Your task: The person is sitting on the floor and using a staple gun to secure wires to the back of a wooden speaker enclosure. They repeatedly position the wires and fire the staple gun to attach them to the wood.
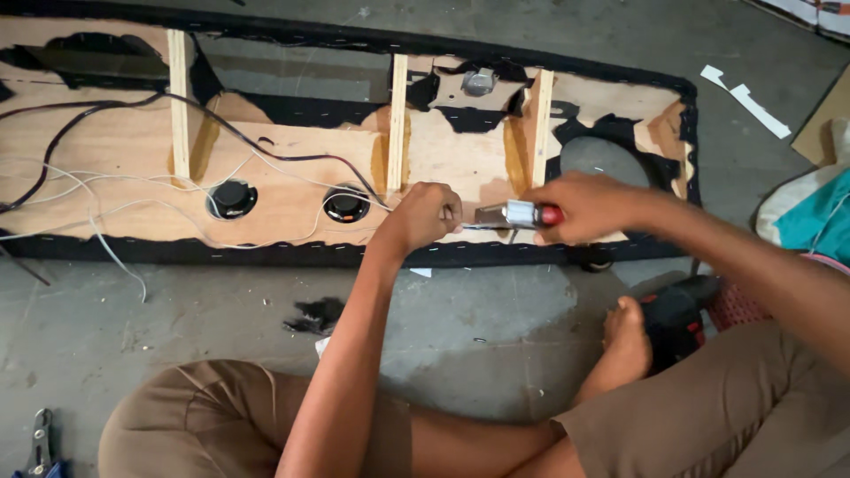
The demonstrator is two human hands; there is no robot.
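A long plywood panel (292,155) edged in black fabric lies on the concrete floor in front of me. Two round black fittings (345,204) sit in holes in it, with white and dark wires (80,190) running across the wood. My left hand (425,215) is closed on a thin white wire near the panel's front edge. My right hand (584,205) grips a tool with a red handle and a silver metal head (513,214), its tip meeting the left hand's fingers.
Three upright wooden ribs (397,119) cross the panel. A power drill (677,314) lies by my bare foot (624,345). Black scraps (314,314) sit on the floor, pliers (40,438) at the bottom left, white strips (748,99) and cloth (819,217) at the right.
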